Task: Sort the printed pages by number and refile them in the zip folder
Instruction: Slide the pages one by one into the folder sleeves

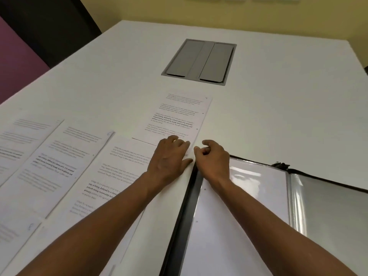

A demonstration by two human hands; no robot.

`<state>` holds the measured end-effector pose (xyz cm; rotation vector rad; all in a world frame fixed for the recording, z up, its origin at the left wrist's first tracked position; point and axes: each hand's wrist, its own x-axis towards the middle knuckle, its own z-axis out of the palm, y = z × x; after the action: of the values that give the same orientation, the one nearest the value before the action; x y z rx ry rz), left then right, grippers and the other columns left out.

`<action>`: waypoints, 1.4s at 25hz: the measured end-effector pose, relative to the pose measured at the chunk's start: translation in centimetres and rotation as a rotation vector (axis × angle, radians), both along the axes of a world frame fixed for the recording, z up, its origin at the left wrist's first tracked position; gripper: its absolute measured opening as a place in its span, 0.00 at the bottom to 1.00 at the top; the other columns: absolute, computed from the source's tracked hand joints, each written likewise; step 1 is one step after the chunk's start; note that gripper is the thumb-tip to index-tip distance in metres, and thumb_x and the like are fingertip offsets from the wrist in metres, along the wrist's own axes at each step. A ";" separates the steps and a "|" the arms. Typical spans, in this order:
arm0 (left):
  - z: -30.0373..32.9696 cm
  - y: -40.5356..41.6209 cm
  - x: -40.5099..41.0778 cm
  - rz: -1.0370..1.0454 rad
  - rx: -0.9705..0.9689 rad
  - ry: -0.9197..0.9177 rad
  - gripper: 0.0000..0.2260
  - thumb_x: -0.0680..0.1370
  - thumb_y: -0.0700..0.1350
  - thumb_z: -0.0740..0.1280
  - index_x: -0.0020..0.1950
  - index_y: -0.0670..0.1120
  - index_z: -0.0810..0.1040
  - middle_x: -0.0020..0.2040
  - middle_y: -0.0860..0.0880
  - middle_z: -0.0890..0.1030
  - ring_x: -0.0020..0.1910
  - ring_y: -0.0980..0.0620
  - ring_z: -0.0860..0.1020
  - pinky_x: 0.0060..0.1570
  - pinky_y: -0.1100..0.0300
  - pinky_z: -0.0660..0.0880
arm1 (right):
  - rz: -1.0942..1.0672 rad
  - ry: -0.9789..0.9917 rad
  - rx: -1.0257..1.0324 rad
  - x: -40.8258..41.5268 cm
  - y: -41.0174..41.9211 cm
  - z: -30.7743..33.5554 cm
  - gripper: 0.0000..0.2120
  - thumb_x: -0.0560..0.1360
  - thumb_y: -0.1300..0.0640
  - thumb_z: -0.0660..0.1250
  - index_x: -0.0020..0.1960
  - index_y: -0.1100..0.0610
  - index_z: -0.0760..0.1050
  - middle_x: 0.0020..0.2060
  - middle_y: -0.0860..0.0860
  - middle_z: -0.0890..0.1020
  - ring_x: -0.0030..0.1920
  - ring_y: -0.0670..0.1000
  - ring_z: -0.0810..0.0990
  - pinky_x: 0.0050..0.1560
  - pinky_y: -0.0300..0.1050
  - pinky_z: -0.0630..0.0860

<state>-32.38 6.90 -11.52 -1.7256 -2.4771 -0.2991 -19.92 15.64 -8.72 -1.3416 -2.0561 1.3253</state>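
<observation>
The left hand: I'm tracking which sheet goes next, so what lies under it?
The left hand rests flat on overlapping printed pages: the page marked 4 and a nearer page. That nearer page's number isn't visible.

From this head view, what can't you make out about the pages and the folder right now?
- Page under the left hand: its number, covered by hand and forearm.
- Far-left pages: numbers and text blurred, cut off by the frame edge.
- Right hand: fingers curled, a pinched page corner cannot be confirmed.
- Zip folder: sleeve contents lost in glare, right side cut off.
</observation>
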 end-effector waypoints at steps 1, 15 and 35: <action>-0.7 0.4 0.0 -0.028 0.005 0.031 0.21 0.77 0.53 0.69 0.66 0.44 0.76 0.54 0.46 0.83 0.59 0.43 0.77 0.58 0.48 0.72 | -0.014 -0.011 0.009 -0.6 0.3 -0.9 0.18 0.78 0.50 0.67 0.66 0.54 0.76 0.47 0.47 0.85 0.46 0.44 0.79 0.51 0.36 0.70; -3.0 0.9 -0.1 -0.186 0.146 0.282 0.24 0.76 0.33 0.53 0.71 0.39 0.71 0.35 0.47 0.75 0.33 0.46 0.75 0.53 0.47 0.77 | -0.105 0.114 -0.139 -1.3 1.2 -2.7 0.10 0.80 0.51 0.62 0.53 0.51 0.82 0.41 0.47 0.85 0.40 0.50 0.85 0.43 0.49 0.85; -0.6 2.0 -0.2 -0.005 0.194 0.045 0.09 0.73 0.37 0.71 0.35 0.47 0.76 0.32 0.50 0.79 0.30 0.48 0.76 0.51 0.51 0.78 | -0.109 0.239 -0.272 -0.7 1.4 -2.5 0.11 0.79 0.47 0.67 0.46 0.53 0.81 0.38 0.51 0.85 0.34 0.49 0.84 0.33 0.40 0.79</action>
<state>-32.55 8.94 -12.13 -1.6427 -2.3259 -0.4791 -20.67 17.07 -11.21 -1.3070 -1.6687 1.6722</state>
